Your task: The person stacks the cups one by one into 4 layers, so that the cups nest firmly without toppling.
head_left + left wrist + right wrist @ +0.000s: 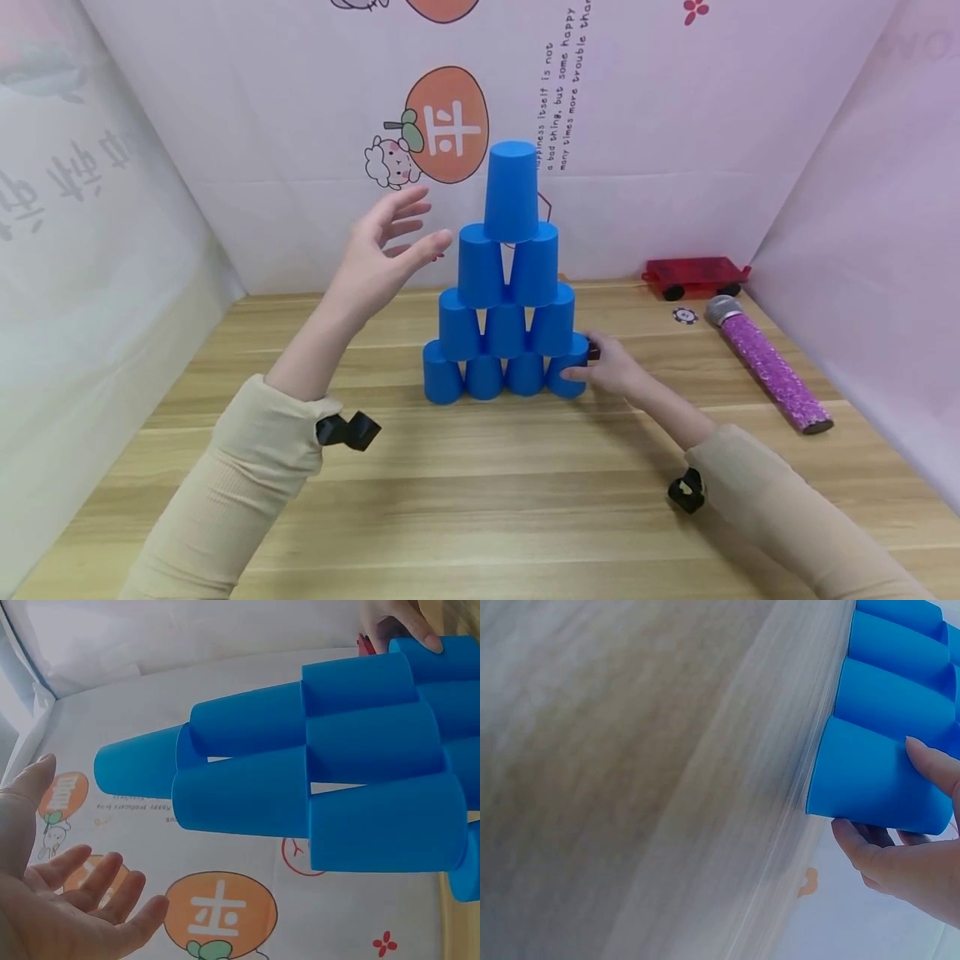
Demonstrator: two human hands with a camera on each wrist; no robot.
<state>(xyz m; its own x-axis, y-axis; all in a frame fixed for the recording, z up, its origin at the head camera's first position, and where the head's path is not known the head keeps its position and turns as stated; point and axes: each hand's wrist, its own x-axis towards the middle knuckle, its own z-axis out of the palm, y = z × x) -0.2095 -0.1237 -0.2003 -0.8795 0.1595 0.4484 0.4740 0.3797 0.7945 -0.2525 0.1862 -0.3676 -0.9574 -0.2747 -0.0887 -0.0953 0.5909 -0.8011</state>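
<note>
Upside-down blue cups are stacked as a pyramid on the wooden table [450, 500], narrowing to a single top cup [512, 192]. To the left of its upper part, my left hand [390, 242] hovers with spread, gently bent fingers. The left wrist view shows a gap between that hand [67, 900] and the top cup [139, 763]. At the bottom row's right end, my right hand [611, 367] holds the last cup [562, 360]. In the right wrist view, its thumb lies over this cup [877, 772] and the other fingers are around the outer side, partly hidden.
A microphone [772, 367] with a glittery purple handle lies at the right. Behind it are a red toy wagon [697, 275] and a small round chip [685, 316]. A printed white cloth [300, 167] hangs behind the table, with white sides left and right.
</note>
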